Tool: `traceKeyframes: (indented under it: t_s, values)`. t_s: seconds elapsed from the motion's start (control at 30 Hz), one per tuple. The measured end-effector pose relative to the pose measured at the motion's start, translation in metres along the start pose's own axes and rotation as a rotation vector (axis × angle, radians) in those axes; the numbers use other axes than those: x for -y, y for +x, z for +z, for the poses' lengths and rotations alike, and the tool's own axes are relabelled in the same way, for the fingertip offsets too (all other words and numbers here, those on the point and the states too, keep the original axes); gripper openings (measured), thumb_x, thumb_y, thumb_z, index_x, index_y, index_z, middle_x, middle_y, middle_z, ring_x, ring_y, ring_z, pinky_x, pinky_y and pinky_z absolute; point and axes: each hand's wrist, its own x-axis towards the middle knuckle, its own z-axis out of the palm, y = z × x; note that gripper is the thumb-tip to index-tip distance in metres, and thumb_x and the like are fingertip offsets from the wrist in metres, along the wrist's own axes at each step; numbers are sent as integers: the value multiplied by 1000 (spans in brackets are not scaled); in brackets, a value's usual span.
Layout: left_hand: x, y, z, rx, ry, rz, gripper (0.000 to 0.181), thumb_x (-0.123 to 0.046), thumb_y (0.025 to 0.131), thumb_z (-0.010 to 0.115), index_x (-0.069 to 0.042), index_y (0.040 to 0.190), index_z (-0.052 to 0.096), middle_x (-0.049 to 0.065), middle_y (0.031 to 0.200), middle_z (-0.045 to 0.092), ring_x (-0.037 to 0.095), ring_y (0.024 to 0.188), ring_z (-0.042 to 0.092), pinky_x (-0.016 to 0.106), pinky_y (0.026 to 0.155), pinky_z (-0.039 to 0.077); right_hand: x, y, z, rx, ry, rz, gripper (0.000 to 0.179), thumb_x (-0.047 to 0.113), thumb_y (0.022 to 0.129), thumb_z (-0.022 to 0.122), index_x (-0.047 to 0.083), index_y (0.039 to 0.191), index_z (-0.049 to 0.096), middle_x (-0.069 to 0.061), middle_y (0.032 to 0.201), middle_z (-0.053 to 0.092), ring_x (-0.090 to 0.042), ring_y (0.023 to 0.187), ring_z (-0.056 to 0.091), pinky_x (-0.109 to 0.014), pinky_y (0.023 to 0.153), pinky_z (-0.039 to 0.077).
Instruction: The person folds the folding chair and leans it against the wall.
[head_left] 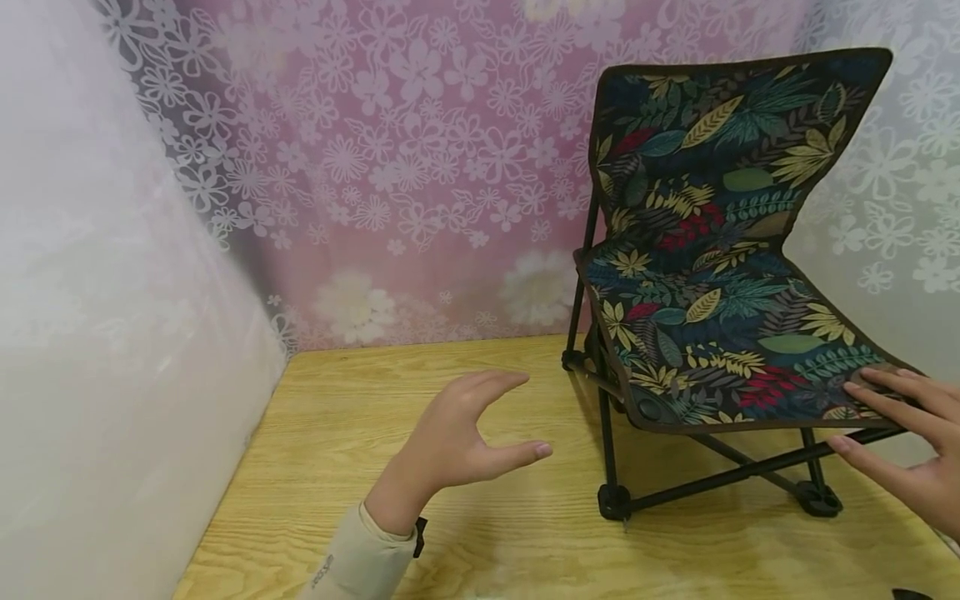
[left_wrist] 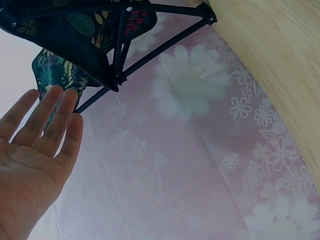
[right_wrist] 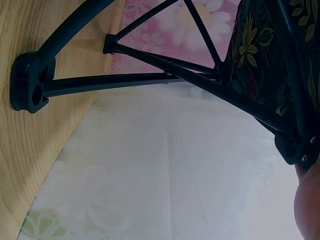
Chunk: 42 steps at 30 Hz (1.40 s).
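Note:
A folding chair (head_left: 720, 325) with dark leaf-print fabric and a black tube frame stands unfolded at the right of the head view. My right hand (head_left: 918, 433) is at the front right corner of its seat, with fingers spread over the fabric and the thumb lower, by the front edge. In the right wrist view only a bit of that hand (right_wrist: 307, 200) shows, beside the black corner joint (right_wrist: 295, 147). My left hand (head_left: 457, 437) hovers left of the chair, thumb and fingers apart, holding nothing. Its palm (left_wrist: 30, 170) and loosely extended fingers appear in the left wrist view.
The chair's feet stand on a wood-grain tabletop (head_left: 360, 417). Behind it hangs a pink floral curtain (head_left: 420, 167), with pale sheeting (head_left: 97, 333) along the left and a whitish floral sheet (head_left: 900, 192) on the right. A small dark object (head_left: 909, 594) peeks in at the bottom right.

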Motion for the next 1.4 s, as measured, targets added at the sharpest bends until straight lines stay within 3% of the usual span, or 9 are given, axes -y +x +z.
traceKeyframes:
  t_s: [0.13, 0.33, 0.67, 0.9, 1.1, 1.4]
  values:
    - [-2, 1, 3, 0, -9, 20, 76, -67, 86, 78, -29, 149, 62, -12, 147, 65, 9, 138, 59, 41, 115, 50, -1, -1, -1, -3, -7, -1, 89, 77, 95, 59, 1, 139, 68, -28, 152, 56, -42, 159, 33, -56, 134, 16]
    - [-4, 1, 5, -10, 28, 33, 75, -69, 86, 78, -29, 148, 63, -14, 146, 65, 8, 137, 59, 44, 116, 47, 0, -1, 0, 3, -2, 11, 77, 65, 97, 67, 1, 139, 68, -27, 153, 55, -42, 159, 32, -57, 134, 14]
    - [-7, 2, 13, 13, 4, 59, 75, -65, 86, 79, -26, 148, 64, -11, 145, 66, 9, 137, 60, 42, 116, 47, 3, 0, 2, -11, -9, 8, 89, 76, 97, 55, -2, 137, 68, -30, 152, 55, -42, 159, 32, -58, 134, 15]
    - [-8, 1, 15, 10, 11, 59, 76, -66, 86, 79, -27, 149, 63, -12, 145, 66, 8, 136, 60, 41, 116, 47, 3, 4, 2, -28, -12, 26, 83, 69, 101, 57, -7, 132, 70, -33, 148, 57, -44, 157, 34, -57, 134, 16]
    - [-9, 2, 15, 12, 11, 65, 75, -65, 86, 80, -26, 149, 63, -11, 145, 67, 9, 136, 60, 41, 116, 47, 0, 4, 4, -55, -3, 17, 89, 75, 98, 55, -7, 129, 71, -32, 149, 58, -45, 156, 36, -57, 133, 18]
    - [-13, 3, 16, 18, 6, 82, 75, -63, 86, 80, -26, 149, 63, -11, 146, 66, 10, 137, 60, 42, 118, 47, -1, 3, 4, -49, -2, 30, 78, 66, 101, 61, -5, 131, 71, -30, 150, 58, -44, 157, 36, -56, 134, 18]
